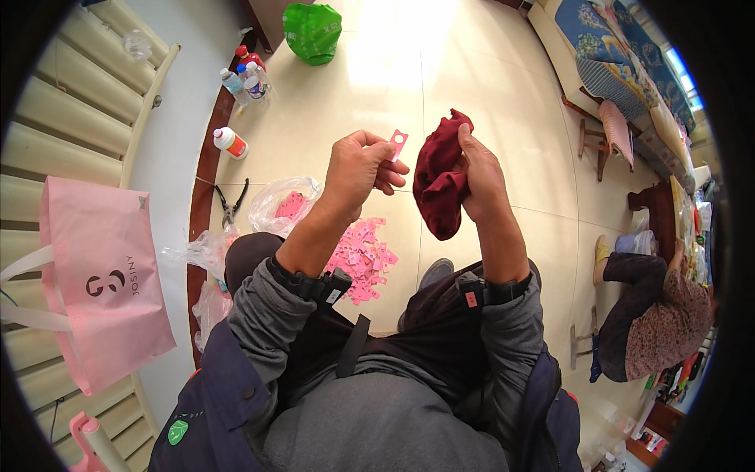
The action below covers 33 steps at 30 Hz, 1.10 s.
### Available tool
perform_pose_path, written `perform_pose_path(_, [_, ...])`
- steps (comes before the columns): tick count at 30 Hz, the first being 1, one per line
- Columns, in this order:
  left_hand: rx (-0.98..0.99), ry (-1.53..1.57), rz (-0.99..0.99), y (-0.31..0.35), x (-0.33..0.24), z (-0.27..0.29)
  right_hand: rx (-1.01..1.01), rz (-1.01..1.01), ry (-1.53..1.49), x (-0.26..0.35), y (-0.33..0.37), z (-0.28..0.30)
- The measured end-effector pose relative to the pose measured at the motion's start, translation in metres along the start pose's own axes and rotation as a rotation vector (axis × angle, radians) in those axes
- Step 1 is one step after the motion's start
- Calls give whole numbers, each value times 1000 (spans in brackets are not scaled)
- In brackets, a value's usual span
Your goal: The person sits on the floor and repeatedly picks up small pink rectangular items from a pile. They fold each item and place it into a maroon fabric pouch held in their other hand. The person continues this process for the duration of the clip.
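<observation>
Between the thumb and fingers of my left hand (358,169) is a small pink tag (399,144) with a round hole in it. My right hand (481,171) grips a bundled dark red cloth (439,181), thumb on top; how it is folded I cannot make out. Tag and cloth are held up in front of me, a short gap apart. Below my left hand, a loose pile of pink tags (362,263) lies on the floor. More pink pieces sit in a clear plastic bag (263,206) beside the pile.
Black-handled pliers (230,203) and a white bottle (230,143) are on the floor at left, with several bottles (250,82) farther back. A green bag (312,35) stands ahead. A pink tote bag (110,283) hangs by the radiator (86,94). Another person (668,315) sits at right.
</observation>
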<state>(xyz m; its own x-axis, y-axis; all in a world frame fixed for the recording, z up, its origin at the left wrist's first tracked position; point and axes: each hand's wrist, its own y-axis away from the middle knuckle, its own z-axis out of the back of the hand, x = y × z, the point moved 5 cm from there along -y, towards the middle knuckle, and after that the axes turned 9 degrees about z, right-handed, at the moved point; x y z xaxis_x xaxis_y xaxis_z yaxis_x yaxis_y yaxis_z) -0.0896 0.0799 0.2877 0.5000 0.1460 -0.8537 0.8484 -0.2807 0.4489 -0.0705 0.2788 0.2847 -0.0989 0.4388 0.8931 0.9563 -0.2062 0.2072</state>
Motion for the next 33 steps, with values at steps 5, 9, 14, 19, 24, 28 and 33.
perform_pose_path(5, [65,7,28,2,10,-17,108,-37,26,-6,4,-17])
perform_pose_path(9, [55,44,31,0,17,-21,156,-69,-122,-2,12,-27])
perform_pose_path(14, [81,-14,-39,-2,16,-21,201,-59,43,-5,11,-27])
perform_pose_path(19, [143,-36,-90,-1,18,-26,111,63,124,-4,8,-22])
perform_pose_path(24, [179,1,-138,0,15,-28,38,145,242,-2,8,-22])
perform_pose_path(28, [159,-55,-131,0,15,-25,46,146,207,-3,9,-25])
perform_pose_path(33, [147,-78,-110,1,17,-22,124,144,231,-5,8,-24])
